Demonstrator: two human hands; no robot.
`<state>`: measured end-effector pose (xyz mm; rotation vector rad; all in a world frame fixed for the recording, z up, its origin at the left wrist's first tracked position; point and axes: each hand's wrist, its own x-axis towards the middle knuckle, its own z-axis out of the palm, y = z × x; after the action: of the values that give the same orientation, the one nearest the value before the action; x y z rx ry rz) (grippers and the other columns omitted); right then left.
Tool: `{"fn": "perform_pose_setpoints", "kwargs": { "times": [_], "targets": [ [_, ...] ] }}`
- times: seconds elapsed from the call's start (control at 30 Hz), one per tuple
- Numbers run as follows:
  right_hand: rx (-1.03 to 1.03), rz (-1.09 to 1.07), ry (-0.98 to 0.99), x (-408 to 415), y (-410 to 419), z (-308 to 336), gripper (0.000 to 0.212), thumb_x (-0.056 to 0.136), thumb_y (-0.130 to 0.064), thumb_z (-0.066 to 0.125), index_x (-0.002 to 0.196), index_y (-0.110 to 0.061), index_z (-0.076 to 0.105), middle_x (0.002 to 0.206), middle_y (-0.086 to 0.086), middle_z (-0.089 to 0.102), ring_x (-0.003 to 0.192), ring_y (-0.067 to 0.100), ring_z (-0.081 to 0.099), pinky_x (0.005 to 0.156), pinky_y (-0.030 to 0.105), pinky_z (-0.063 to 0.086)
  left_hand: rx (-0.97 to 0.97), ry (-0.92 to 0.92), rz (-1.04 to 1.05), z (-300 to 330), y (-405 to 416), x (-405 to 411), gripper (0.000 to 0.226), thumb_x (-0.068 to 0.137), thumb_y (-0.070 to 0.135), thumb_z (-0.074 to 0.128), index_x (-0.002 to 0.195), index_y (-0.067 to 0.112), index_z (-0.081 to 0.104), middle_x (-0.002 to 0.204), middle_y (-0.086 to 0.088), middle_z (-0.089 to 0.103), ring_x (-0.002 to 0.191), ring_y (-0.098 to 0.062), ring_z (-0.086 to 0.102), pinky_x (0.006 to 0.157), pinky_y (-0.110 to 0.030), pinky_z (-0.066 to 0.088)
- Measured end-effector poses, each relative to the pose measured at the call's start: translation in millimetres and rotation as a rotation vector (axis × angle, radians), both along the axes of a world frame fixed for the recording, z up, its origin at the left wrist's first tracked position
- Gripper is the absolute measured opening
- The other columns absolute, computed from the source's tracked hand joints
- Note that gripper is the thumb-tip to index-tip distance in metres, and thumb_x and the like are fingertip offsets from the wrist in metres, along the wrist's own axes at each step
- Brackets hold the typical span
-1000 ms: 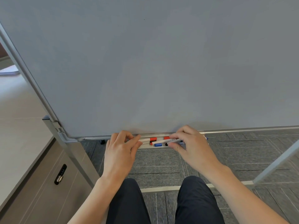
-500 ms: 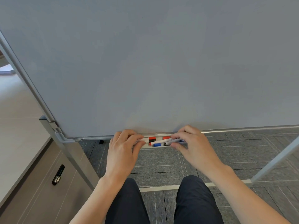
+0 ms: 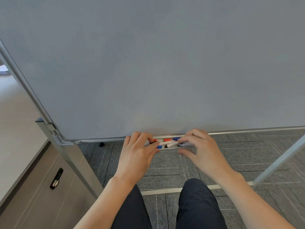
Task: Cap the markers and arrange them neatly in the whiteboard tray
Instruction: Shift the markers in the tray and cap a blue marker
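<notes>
The whiteboard tray (image 3: pixel 170 135) runs under the board's lower edge and holds several white-bodied markers lying crossed. A red cap (image 3: pixel 167 139) and a blue cap (image 3: pixel 176 138) show at the back; another blue cap (image 3: pixel 159 147) and a bare black tip (image 3: pixel 166 146) show at the front. My left hand (image 3: pixel 137 154) curls over the tray's left end, finger and thumb closed on a white marker (image 3: pixel 164 143). My right hand (image 3: pixel 203 151) rests its fingertips on the right end, over a grey marker (image 3: pixel 187 145) with a bare blue tip. Its thumb hangs apart below the tray.
The whiteboard (image 3: pixel 156 63) fills the view above, on a metal stand whose legs (image 3: pixel 72 161) (image 3: pixel 279 161) slant left and right. A cabinet with a combination lock (image 3: pixel 57 178) is at the lower left. My legs (image 3: pixel 165 209) stand on grey carpet tiles.
My right thumb has let go of the grey marker, which now lies in the tray. My left fingers have curled further onto the markers' left ends. The view shifted slightly.
</notes>
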<state>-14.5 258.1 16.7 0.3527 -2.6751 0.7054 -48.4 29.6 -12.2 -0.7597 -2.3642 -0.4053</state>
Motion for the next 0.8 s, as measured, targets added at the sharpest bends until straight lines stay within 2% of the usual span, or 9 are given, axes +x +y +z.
{"fn": "perform_pose_setpoints", "kwargs": {
  "times": [0.17, 0.27, 0.43, 0.5, 0.6, 0.7, 0.8],
  "targets": [
    [-0.030, -0.033, 0.014, 5, 15, -3, 0.032, 0.071, -0.030, 0.080, 0.101, -0.028, 0.070, 0.094, -0.017, 0.055, 0.091, 0.008, 0.052, 0.082, 0.012, 0.035, 0.036, -0.008, -0.002, 2, 2, 1, 0.011, 0.083, 0.030, 0.073, 0.093, 0.025, 0.075, 0.098, 0.008, 0.063, 0.089, -0.018, 0.052, 0.073, -0.035, 0.043],
    [-0.034, -0.062, 0.010, 8, 24, -3, 0.036, 0.071, -0.034, 0.080, 0.104, -0.028, 0.068, 0.098, -0.016, 0.054, 0.093, 0.006, 0.052, 0.083, 0.018, 0.038, 0.078, -0.025, -0.008, 2, 4, 3, 0.013, 0.082, 0.029, 0.073, 0.094, 0.024, 0.075, 0.098, 0.008, 0.064, 0.089, -0.017, 0.052, 0.075, -0.034, 0.044],
    [-0.089, -0.155, -0.050, 15, 40, 1, 0.058, 0.067, -0.036, 0.083, 0.117, -0.030, 0.055, 0.109, -0.017, 0.047, 0.096, -0.011, 0.046, 0.081, 0.008, 0.033, 0.120, -0.060, -0.011, 2, 6, 3, 0.013, 0.082, 0.028, 0.074, 0.095, 0.024, 0.074, 0.098, 0.008, 0.065, 0.091, -0.016, 0.053, 0.076, -0.033, 0.044],
    [-0.101, -0.202, -0.079, 17, 46, 1, 0.067, 0.064, -0.037, 0.085, 0.121, -0.030, 0.049, 0.111, -0.016, 0.046, 0.096, -0.009, 0.046, 0.080, 0.010, 0.034, 0.146, -0.077, -0.019, 3, 7, 4, 0.013, 0.083, 0.027, 0.073, 0.096, 0.024, 0.074, 0.098, 0.009, 0.066, 0.091, -0.015, 0.054, 0.077, -0.033, 0.045],
    [-0.090, -0.262, -0.148, 18, 54, -2, 0.077, 0.061, -0.041, 0.085, 0.125, -0.029, 0.044, 0.114, -0.016, 0.044, 0.095, -0.001, 0.046, 0.086, 0.018, 0.035, 0.190, -0.118, -0.045, 6, 10, 5, 0.013, 0.084, 0.022, 0.072, 0.097, 0.022, 0.071, 0.097, 0.010, 0.067, 0.091, -0.014, 0.055, 0.078, -0.035, 0.048],
    [-0.073, -0.249, -0.151, 20, 59, -6, 0.070, 0.063, -0.043, 0.083, 0.122, -0.030, 0.047, 0.113, -0.017, 0.044, 0.101, 0.003, 0.047, 0.091, 0.023, 0.038, 0.260, -0.185, -0.064, 10, 15, 7, 0.013, 0.085, 0.017, 0.069, 0.097, 0.022, 0.069, 0.095, 0.012, 0.068, 0.091, -0.013, 0.055, 0.077, -0.037, 0.050],
    [-0.045, -0.163, -0.071, 19, 60, -9, 0.050, 0.069, -0.041, 0.080, 0.112, -0.032, 0.058, 0.108, -0.017, 0.047, 0.102, 0.003, 0.047, 0.093, 0.024, 0.038, 0.310, -0.208, -0.086, 15, 23, 8, 0.013, 0.086, 0.013, 0.068, 0.097, 0.021, 0.070, 0.092, 0.013, 0.068, 0.089, -0.011, 0.054, 0.077, -0.025, 0.046]
  ]
}}
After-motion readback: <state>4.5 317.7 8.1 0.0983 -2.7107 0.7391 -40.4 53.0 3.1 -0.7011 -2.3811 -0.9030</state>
